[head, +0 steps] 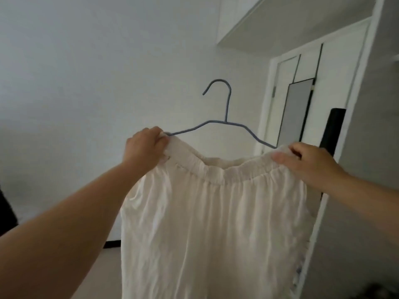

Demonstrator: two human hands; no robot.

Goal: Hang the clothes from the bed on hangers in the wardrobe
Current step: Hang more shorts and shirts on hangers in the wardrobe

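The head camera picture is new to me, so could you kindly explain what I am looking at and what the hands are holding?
There is no machine here: a camera worn on a person's head looks forward at their own bare arms. The left hand and the right hand each pinch one end of the gathered waistband of a cream garment, which hangs down between them. The waistband is stretched over the two ends of a thin blue hanger, whose hook stands upright above it. Behind are a plain white wall and, on the right, white cabinet panels. No bed or table surface shows in this picture.
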